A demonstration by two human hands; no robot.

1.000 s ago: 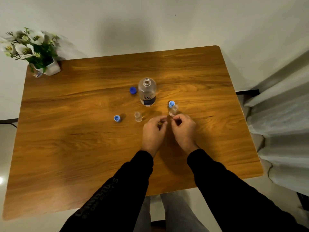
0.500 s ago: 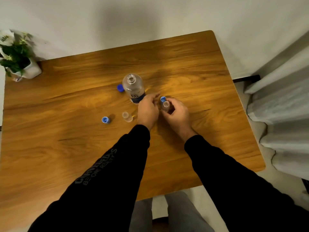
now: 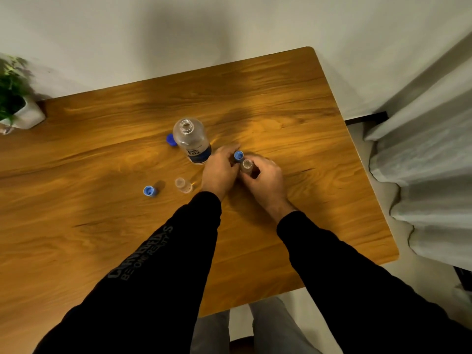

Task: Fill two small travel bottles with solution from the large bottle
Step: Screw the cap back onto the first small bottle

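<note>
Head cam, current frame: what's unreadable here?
- Small bottle base and fill level: both hands cover it.
- Left hand grip: fingertips hidden, contact unclear.
- Large bottle label: blurred.
- Cap behind it: partly hidden.
- Plant: cut by left edge.

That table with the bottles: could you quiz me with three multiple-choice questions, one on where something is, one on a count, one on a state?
1. Where is the potted plant?
A. far left corner of the table
B. beside the right hand
C. on the floor

2. How many blue caps show?
A. one
B. three
C. five

3. The large bottle is:
A. capped
B. lying down
C. open and upright

Answers:
1 A: it sits at the far left corner.
2 B: one behind the large bottle, one left of the free small bottle, one by the small bottle that the right hand holds, near the left hand.
3 C: its mouth is bare.
</note>
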